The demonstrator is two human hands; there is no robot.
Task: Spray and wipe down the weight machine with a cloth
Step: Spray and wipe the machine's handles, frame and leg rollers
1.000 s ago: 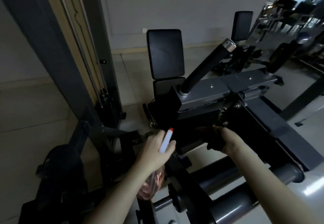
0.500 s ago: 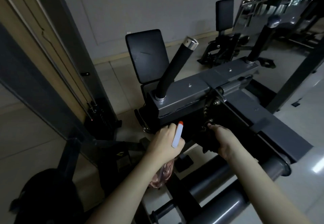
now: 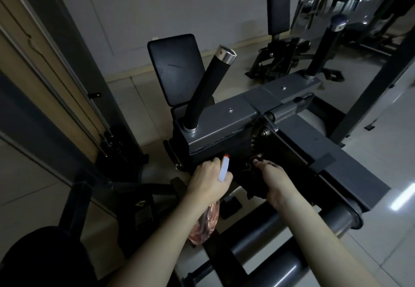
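The grey and black weight machine [image 3: 226, 120] fills the middle of the head view, with a black handle rising from its top. My left hand [image 3: 207, 180] grips a spray bottle [image 3: 205, 221]; its white nozzle with a red tip points at the machine's dark front face, and the pinkish body hangs below my wrist. My right hand [image 3: 272, 181] holds a dark cloth [image 3: 251, 180] pressed against that front face, just below a bolted pivot. The cloth is hard to tell from the black metal.
A black backrest pad [image 3: 177, 69] stands behind the handle. Two thick grey roller bars [image 3: 280, 230] cross below my forearms. A weight-stack frame [image 3: 67, 80] rises at the left, a dark round pad [image 3: 42, 257] sits at bottom left, and more gym machines [image 3: 280, 46] stand at the back right.
The view has swung and closed in on the machine. My right hand with the cloth has shifted a little up the front face, near the pivot. My left hand keeps the bottle aimed there.
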